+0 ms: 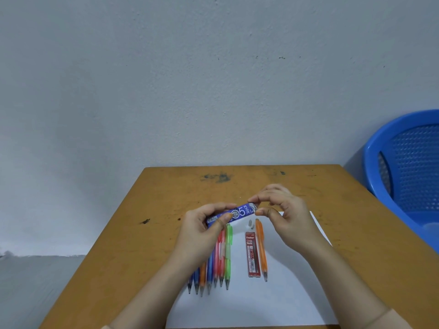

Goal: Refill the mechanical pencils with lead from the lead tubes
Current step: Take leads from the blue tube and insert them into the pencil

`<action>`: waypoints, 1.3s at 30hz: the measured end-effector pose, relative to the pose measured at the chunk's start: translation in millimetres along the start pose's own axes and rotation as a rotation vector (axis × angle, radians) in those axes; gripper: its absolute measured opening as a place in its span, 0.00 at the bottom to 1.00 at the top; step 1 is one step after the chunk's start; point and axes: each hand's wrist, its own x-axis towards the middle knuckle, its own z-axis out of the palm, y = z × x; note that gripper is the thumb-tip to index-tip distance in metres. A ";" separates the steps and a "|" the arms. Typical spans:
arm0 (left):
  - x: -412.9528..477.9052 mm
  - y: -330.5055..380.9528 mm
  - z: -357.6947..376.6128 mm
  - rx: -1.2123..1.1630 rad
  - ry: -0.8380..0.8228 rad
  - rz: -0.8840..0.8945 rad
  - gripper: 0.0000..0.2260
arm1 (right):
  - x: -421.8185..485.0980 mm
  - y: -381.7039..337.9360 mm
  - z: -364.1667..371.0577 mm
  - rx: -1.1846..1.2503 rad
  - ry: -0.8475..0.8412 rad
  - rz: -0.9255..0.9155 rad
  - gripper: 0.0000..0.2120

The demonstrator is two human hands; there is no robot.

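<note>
Left hand [204, 224] grips blue tube [237, 213] by its left half, thumb across the front face, fingers curled round the back. Tube is held in the air above the far edge of the paper [249, 302], long axis left to right, right end tilted a bit up and away. Label faces the camera, big "5" readable.

Right hand [282, 210] pinches the tube's right end between thumb and index tip; other fingers loosely curled, holding nothing. Whether the end cap is on or off, cannot tell.

Pencils [213, 269] lie in a tight row on the paper under the left wrist, long axes near to far, tips toward the person, far ends hidden by the hand. Green pencil [228, 255] is rightmost in the row.

Red tube [253, 255] lies flat on the paper right of the row, apart from it, same near-far axis, "2B" print at the far end. Orange pencil [261, 250] lies just beside it on the right, tip toward the person; touching or not, cannot tell. Small grey piece [250, 223] sits on the paper just beyond the red tube.

Paper is on a brown table [142, 233] set against a wall [213, 79]; blue chair [408, 167] at far right
</note>
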 end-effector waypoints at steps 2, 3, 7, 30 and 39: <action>-0.3 0.3 -0.1 -0.008 -0.002 -0.001 0.07 | -0.3 0.9 2.1 -0.019 0.007 -0.018 0.12; -0.5 0.6 -0.3 -0.013 -0.006 -0.006 0.07 | -0.3 1.2 2.8 -0.024 0.017 -0.033 0.12; 0.0 -0.1 0.2 -0.039 -0.025 0.002 0.06 | -0.2 -2.4 1.3 -0.008 0.058 -0.059 0.14; -0.8 -0.6 5.6 -0.158 -0.004 0.030 0.12 | -1.9 -31.1 10.6 0.697 0.150 0.375 0.15; 1.9 0.2 4.6 -0.352 0.054 -0.082 0.19 | -3.2 -17.5 6.4 0.100 0.179 0.056 0.18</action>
